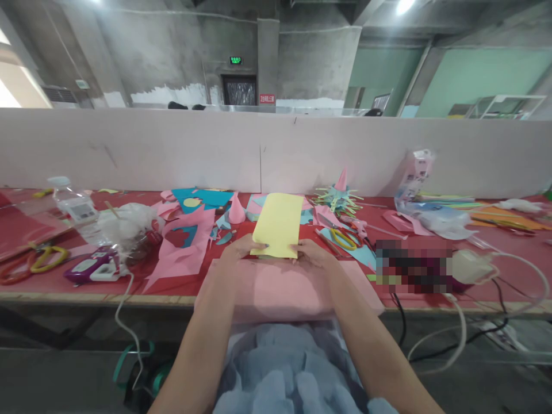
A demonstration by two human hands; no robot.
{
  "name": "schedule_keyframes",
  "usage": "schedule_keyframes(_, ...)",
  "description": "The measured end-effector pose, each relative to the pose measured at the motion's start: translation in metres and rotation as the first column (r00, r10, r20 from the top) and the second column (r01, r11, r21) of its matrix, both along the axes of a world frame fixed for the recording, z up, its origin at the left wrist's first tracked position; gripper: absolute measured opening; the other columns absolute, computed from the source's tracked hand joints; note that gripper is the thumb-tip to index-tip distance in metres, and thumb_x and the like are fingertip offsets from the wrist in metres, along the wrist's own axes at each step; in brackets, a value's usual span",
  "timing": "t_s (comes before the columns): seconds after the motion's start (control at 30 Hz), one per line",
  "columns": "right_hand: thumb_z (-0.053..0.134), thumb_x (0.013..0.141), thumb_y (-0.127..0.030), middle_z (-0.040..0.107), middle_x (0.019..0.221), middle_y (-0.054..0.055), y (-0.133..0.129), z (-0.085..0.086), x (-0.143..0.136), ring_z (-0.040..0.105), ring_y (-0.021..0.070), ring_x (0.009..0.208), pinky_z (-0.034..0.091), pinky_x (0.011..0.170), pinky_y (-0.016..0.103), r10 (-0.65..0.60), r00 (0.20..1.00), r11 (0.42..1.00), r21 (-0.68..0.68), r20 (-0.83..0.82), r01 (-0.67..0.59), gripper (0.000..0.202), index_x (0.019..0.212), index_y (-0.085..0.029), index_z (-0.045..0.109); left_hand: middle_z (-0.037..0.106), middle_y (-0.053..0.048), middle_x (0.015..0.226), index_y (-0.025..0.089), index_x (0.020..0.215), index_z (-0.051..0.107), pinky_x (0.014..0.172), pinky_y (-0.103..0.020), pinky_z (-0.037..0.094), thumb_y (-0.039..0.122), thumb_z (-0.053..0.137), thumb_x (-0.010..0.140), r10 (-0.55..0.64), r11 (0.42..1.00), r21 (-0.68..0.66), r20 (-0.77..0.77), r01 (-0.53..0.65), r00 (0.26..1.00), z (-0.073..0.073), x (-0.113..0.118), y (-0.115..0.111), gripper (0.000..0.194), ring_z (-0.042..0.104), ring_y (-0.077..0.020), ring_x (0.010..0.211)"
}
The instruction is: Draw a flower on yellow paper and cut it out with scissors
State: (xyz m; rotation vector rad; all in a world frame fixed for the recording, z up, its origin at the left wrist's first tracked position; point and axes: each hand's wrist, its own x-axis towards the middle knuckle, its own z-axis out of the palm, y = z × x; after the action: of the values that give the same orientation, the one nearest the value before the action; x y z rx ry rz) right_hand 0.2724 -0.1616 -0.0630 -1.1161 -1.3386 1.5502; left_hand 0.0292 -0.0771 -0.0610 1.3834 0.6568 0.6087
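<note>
A yellow sheet of paper point(279, 223) is held upright-tilted in front of me, its upper part curving away. My left hand point(240, 248) pinches its lower left corner, thumb on the near face. On the lower right edge my right hand point(314, 253) grips it in the same way. Both hands are closed, and the fingers behind the sheet are hidden. Beneath them a large pink sheet point(287, 287) hangs over the table's front edge. A pink paper cone point(236, 209) stands just left of the yellow sheet, among blue scraps.
Cut pink paper point(187, 253) and blue paper point(204, 199) lie at left, near a bottle point(74, 201) and orange-and-yellow scissors point(47, 259). At right are yellow-handled scissors point(344, 238), a fringed paper piece with a pink cone point(338, 195) and white cables point(461, 333). A white partition point(172, 149) stands behind.
</note>
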Motion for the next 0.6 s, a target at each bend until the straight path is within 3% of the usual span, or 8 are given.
schedule_keyframes(0.17, 0.062, 0.079, -0.034, 0.069, 0.069, 0.011, -0.006, 0.008, -0.004, 0.063, 0.0142, 0.052, 0.050, 0.049, 0.022, -0.038, 0.997, 0.999, -0.004, -0.062, 0.038, 0.025, 0.078, -0.009, 0.061, 0.069, -0.012, 0.101, 0.011, 0.099, 0.069, 0.093, -0.044, 0.045, 0.030, 0.086, 0.045, 0.087, 0.995, 0.038, 0.053, -0.089, 0.995, 0.004, 0.002, -0.001, 0.059, 0.062, -0.0297, 0.098)
schedule_keyframes(0.23, 0.060, 0.082, -0.034, 0.070, 0.071, 0.012, -0.010, 0.014, -0.009, 0.064, 0.0143, 0.054, 0.050, 0.050, 0.022, -0.081, 0.994, 0.997, -0.025, -0.079, 0.080, 0.024, 0.077, -0.011, 0.059, 0.069, -0.012, 0.103, 0.010, 0.100, 0.069, 0.093, -0.044, 0.045, 0.031, 0.086, 0.045, 0.202, 0.977, 0.048, 0.103, -0.208, 0.974, 0.002, 0.009, 0.000, 0.061, 0.061, -0.0304, 0.100)
schedule_keyframes(0.37, 0.056, 0.084, -0.038, 0.070, 0.071, 0.010, -0.016, 0.023, -0.021, 0.065, 0.0144, 0.057, 0.050, 0.048, 0.020, -0.179, 0.977, 0.984, -0.033, -0.113, 0.176, 0.026, 0.080, -0.012, 0.059, 0.069, -0.012, 0.102, 0.009, 0.098, 0.069, 0.095, -0.044, 0.044, 0.033, 0.087, 0.042, 0.450, 0.878, 0.056, 0.246, -0.476, 0.858, -0.007, 0.033, 0.002, 0.063, 0.059, -0.0324, 0.104)
schedule_keyframes(0.43, 0.055, 0.085, -0.039, 0.070, 0.071, 0.010, -0.015, 0.023, -0.025, 0.064, 0.0135, 0.056, 0.050, 0.047, 0.020, -0.227, 0.965, 0.974, -0.033, -0.130, 0.225, 0.028, 0.078, -0.012, 0.059, 0.069, -0.013, 0.103, 0.009, 0.098, 0.069, 0.094, -0.044, 0.044, 0.032, 0.087, 0.041, 0.446, 0.877, 0.047, 0.297, -0.479, 0.845, -0.010, 0.045, -0.001, 0.064, 0.059, -0.0326, 0.104)
schedule_keyframes(0.6, 0.055, 0.084, -0.043, 0.070, 0.070, 0.008, -0.008, 0.013, -0.027, 0.062, 0.0127, 0.052, 0.051, 0.047, 0.022, -0.261, 0.951, 0.965, -0.005, -0.166, 0.264, 0.029, 0.084, -0.014, 0.058, 0.066, -0.013, 0.109, 0.010, 0.101, 0.068, 0.093, -0.043, 0.045, 0.037, 0.086, 0.045, 0.314, 0.943, 0.008, 0.316, -0.333, 0.896, -0.008, 0.059, -0.016, 0.065, 0.059, -0.0319, 0.105)
